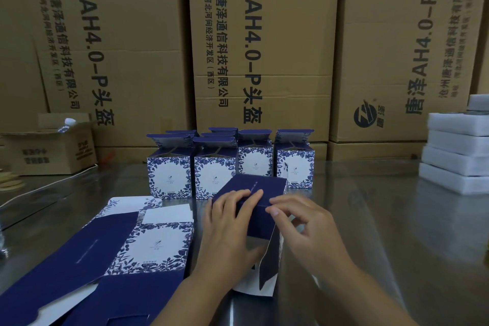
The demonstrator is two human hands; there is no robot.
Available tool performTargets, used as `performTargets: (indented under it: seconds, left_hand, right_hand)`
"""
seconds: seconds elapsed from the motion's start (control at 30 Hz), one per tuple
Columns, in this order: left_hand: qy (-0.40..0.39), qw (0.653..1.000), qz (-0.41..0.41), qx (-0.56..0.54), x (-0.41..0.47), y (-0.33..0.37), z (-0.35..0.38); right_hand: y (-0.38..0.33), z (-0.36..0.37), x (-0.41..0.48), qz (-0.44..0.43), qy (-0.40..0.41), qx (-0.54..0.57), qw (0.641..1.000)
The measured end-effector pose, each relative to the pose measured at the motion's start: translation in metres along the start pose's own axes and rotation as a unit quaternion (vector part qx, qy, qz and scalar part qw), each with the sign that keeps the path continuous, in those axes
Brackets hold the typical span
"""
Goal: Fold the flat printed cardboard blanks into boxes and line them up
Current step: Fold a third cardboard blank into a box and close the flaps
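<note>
Head view: a person works at a shiny metal table (375,233). One half-folded box (255,197), dark blue side up, lies tilted at the near middle, just in front of the finished ones. The left hand (227,222) grips its near left corner, fingers curled over the top and thumb underneath. The right hand (307,225) pinches the near right edge of the same box between thumb and forefinger, the other fingers loosely bent. One loose flap (270,259) hangs down from the box between the two hands, toward the table.

Beyond it stand the folded boxes (169,174), white with blue leaf print and lids open. Four make the near row, side by side, and the lid flaps of three more show behind them on the left. To the near left lies a pile of flat blanks (148,243), overlapping; how many cannot be told.

At the far right sits a stack of white blocks (457,160): four in the pile, with a fifth behind the top one. Three big brown cartons (264,47) with printed lettering form the back wall. One small open carton (50,151) stands at the far left.
</note>
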State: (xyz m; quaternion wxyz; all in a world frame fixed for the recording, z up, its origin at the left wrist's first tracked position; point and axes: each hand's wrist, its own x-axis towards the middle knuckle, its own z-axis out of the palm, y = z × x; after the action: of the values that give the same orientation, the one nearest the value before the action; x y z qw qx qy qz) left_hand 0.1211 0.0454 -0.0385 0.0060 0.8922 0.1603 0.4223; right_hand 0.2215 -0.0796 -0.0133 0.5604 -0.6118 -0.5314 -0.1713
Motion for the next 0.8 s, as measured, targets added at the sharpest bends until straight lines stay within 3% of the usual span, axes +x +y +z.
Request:
performTargets:
  seconds: [0.23, 0.4, 0.57, 0.8]
  left_hand:
    - [0.040, 0.999, -0.008, -0.002, 0.002, 0.002, -0.004]
    - [0.086, 0.985, -0.133, -0.065, 0.005, 0.004, -0.012]
    - [0.093, 0.950, -0.253, -0.156, 0.008, -0.001, -0.015]
    - [0.101, 0.923, -0.309, -0.205, 0.010, -0.009, -0.013]
  right_hand:
    - [0.000, 0.000, 0.001, -0.001, 0.029, 0.018, 0.999]
    - [0.004, -0.003, 0.003, 0.004, 0.083, 0.010, 0.996]
    - [0.007, -0.002, 0.004, 0.034, 0.059, -0.013, 0.998]
    - [0.012, -0.001, 0.001, -0.011, 0.028, -0.104, 0.994]
